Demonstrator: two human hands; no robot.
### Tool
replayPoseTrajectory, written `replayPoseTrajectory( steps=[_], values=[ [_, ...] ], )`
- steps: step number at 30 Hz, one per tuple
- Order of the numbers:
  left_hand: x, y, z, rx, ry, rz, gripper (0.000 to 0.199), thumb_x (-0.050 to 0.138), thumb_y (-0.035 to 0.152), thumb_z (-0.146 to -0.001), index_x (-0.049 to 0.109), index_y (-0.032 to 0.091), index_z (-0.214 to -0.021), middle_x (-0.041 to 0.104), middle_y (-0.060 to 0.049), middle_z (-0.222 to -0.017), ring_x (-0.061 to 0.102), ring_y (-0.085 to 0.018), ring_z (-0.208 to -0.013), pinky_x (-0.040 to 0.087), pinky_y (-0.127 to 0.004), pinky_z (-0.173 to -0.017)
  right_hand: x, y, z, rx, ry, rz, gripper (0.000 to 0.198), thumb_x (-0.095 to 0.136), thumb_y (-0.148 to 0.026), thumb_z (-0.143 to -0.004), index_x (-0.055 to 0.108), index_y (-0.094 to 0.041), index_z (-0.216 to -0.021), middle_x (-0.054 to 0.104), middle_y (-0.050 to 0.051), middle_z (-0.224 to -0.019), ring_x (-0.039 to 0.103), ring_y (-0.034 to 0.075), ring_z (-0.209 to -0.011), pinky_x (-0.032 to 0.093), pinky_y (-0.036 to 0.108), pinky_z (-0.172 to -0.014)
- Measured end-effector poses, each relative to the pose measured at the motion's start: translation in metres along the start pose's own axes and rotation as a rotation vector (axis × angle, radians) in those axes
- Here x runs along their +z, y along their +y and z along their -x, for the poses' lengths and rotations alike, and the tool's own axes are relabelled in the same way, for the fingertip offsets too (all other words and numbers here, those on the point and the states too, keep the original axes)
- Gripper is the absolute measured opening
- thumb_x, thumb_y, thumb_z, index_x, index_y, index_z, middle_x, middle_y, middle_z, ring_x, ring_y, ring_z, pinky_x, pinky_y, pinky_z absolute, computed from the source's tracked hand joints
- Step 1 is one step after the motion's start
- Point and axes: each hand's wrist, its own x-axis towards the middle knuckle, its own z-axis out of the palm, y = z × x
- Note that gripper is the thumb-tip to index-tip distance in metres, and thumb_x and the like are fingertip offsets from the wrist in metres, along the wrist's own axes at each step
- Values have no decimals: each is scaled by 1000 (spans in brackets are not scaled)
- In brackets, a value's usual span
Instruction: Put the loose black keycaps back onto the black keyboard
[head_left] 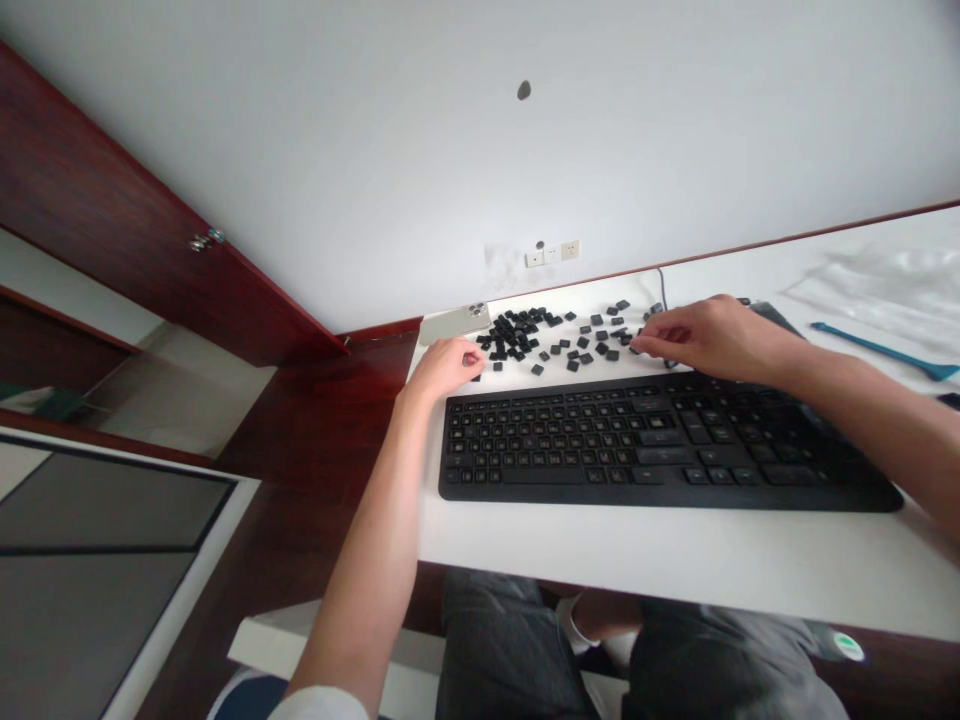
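A black keyboard (547, 440) lies along the white table, with many of its key spots showing bare square sockets and larger keys still on its right part. Behind it, loose black keycaps (514, 335) lie in a dense heap on the left, with others scattered to the right. My left hand (446, 366) rests at the table's left edge beside the heap, fingers curled closed; what they hold, if anything, is hidden. Over the scattered keycaps reaches my right hand (705, 335), thumb and fingers pinched together, with a small dark keycap at their tips.
A phone (454, 324) lies behind my left hand. To the right are a blue pry tool (885, 350) and clear plastic wrapping (892, 285). A cable (663, 288) runs near the wall, below the sockets (553, 254). A red-brown door (135, 210) stands to the left.
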Motion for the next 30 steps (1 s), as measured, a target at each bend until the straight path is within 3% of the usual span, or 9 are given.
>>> replayPoseTrajectory(
  steps=[6, 11, 17, 23, 30],
  values=[
    [-11, 1, 6, -55, 34, 18, 15, 67, 28, -89, 81, 22, -85, 78, -2, -85, 66, -17, -75, 45, -30, -74, 0, 1, 0, -7, 14, 11, 49, 53, -66, -95, 75, -25, -83, 67, 5, -64, 55, 19, -56, 42, 38, -63],
    [-21, -5, 10, -113, -123, 104, 20, 84, 36, -77, 82, 23, -92, 79, -3, -90, 67, -18, -76, 47, -30, -72, 1, 2, 0, -6, 15, 11, 49, 53, -67, -95, 75, -25, -83, 68, 4, -65, 54, 18, -56, 42, 37, -63],
    [-16, -7, 9, -79, -190, 167, 11, 76, 33, -85, 81, 23, -82, 81, -3, -88, 72, -21, -84, 51, -33, -82, 2, 4, 0, -9, 5, 15, 48, 53, -66, -95, 74, -25, -81, 68, 4, -65, 54, 18, -57, 42, 36, -63],
    [-16, 0, 8, -55, -178, 156, 11, 73, 30, -87, 78, 23, -81, 80, -2, -89, 73, -20, -84, 52, -32, -82, 2, 2, 0, -22, 18, 5, 47, 54, -65, -95, 73, -25, -81, 66, 3, -63, 51, 17, -56, 42, 36, -62],
    [-4, 9, 7, -30, -34, 44, 10, 68, 25, -90, 77, 23, -85, 79, -3, -87, 73, -21, -81, 52, -31, -78, -1, -2, 1, -35, 17, 3, 46, 54, -62, -97, 72, -24, -79, 68, 3, -64, 53, 17, -55, 42, 35, -62]
  ],
)
